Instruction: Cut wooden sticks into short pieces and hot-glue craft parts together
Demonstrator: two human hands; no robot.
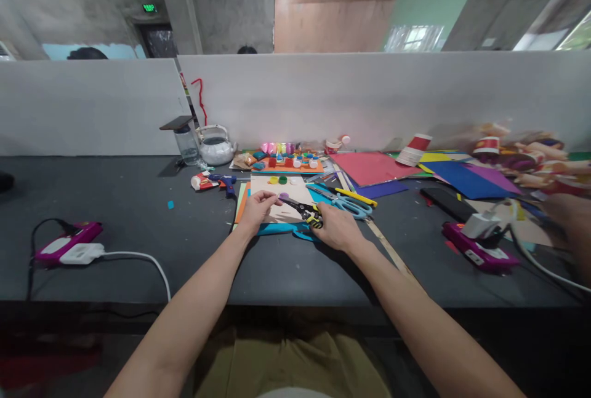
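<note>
My right hand is closed around the yellow-and-black handles of a pair of scissors, whose dark blades point left. Their tips are close to my left hand, whose thumb and fingers are pinched together; whatever is between them is too small to make out. Both hands are over a pale sheet bearing yellow, green and purple round spots. Blue-handled scissors and a yellow cutter knife lie just beyond my right hand. Under the pale sheet, blue paper sticks out at the near edge.
A blue glue gun and paper cup lie left. Behind stand paint pots, a kettle and a jar. Coloured sheets, a phone and power strips are right, near another person's blurred hand.
</note>
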